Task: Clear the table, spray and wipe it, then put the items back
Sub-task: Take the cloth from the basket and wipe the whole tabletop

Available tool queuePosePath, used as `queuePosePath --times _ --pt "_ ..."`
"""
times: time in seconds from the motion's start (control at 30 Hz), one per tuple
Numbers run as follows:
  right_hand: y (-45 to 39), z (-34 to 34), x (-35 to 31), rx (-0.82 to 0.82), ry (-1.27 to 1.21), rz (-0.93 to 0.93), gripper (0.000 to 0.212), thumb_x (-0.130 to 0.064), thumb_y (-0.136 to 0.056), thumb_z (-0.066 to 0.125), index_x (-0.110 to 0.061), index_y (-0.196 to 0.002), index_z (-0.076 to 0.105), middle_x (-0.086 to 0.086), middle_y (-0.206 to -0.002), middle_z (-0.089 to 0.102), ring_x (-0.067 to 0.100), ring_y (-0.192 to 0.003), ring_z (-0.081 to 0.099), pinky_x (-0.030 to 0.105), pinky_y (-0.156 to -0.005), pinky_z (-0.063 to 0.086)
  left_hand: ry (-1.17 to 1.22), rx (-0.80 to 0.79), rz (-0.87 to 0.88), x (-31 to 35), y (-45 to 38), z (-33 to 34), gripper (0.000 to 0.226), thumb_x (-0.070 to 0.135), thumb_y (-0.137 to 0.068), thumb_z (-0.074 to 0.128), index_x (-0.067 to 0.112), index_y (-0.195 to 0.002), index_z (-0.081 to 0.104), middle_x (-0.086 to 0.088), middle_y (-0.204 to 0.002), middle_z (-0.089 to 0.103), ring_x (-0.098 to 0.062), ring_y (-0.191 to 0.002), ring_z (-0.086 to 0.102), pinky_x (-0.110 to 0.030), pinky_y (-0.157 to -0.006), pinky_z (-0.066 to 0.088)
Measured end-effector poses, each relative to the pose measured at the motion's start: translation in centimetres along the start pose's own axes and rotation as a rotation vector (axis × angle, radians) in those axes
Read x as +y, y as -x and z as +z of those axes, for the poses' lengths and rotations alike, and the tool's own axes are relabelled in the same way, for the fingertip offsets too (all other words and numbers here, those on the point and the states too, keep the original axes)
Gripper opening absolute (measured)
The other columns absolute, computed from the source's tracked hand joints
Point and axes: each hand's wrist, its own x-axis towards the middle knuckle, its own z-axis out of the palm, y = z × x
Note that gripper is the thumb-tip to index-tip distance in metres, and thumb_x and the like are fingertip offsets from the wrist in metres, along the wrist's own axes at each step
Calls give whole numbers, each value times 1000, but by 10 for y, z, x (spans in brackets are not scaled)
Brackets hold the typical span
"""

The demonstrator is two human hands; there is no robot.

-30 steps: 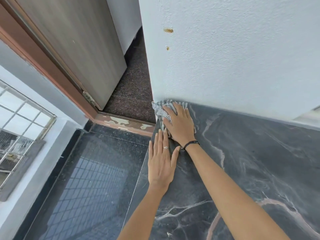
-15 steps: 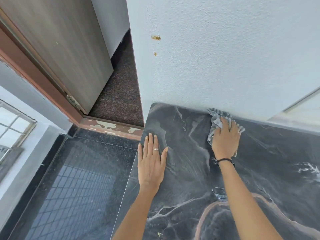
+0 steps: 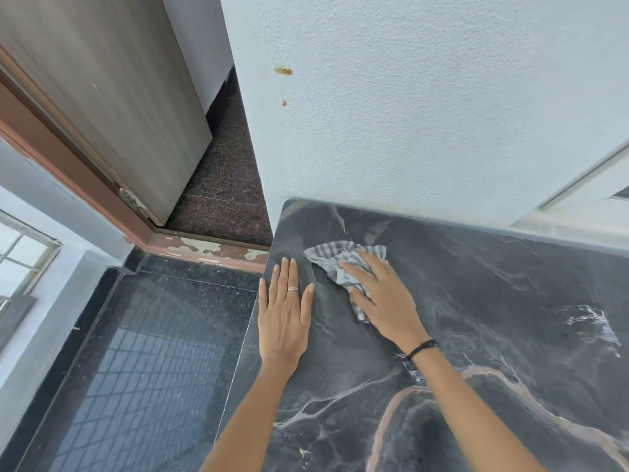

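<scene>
The right hand [image 3: 384,301] lay on the checked cloth [image 3: 340,260], its grip spread flat and pressing it to the dark marbled desk [image 3: 510,318]. The crumpled cloth sat near the desk's far left corner. Just left of the cloth, the left hand [image 3: 284,318] rested flat, fingers straight. A white wall [image 3: 408,114] rose behind the cloth.

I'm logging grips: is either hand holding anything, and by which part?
The right hand presses the checked cloth flat against the table, covering its near part. The left hand holds nothing.

surface: dark marble table [image 3: 510,335] | on it: checked cloth [image 3: 335,255], crumpled
</scene>
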Motion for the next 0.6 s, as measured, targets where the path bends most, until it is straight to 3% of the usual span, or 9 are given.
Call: queuePosePath --times 0.13,0.27,0.47,0.6 --pt "4 -28 49 134 -5 316 41 -26 -97 44 -30 -138 42 4 -153 27 21 -142 20 40 -117 15 41 -6 5 1 0 -1 65 55 -91 -11 20 -145 -1 4 -155 4 -11 -143 4 -36 -118 1" --pt "-38 -17 39 263 54 492 43 -24 -95 44 -21 -137 44 13 -151 28 29 -140 22 41 -115 17 51 -8 39 2 1 -3 68 58 -88 -15 22 -144 1 7 -154 6 -9 -143 4 -35 -118 0" --pt "-36 24 -34 172 93 219 49 -24 -90 46 -24 -139 41 13 -148 33 26 -141 24 41 -116 21 38 35 146 2 1 -5 61 47 -96 -4 19 -146 19 4 -153 18 -8 -142 8 -30 -117 -3" --pt "25 14 -27 40 74 88 47 -28 -92 39 -27 -139 39 6 -151 29 20 -142 22 36 -117 13 -59 32 205 8 2 -4 57 39 -100 3 13 -143 29 -4 -150 31 -18 -140 24 -34 -116 5"
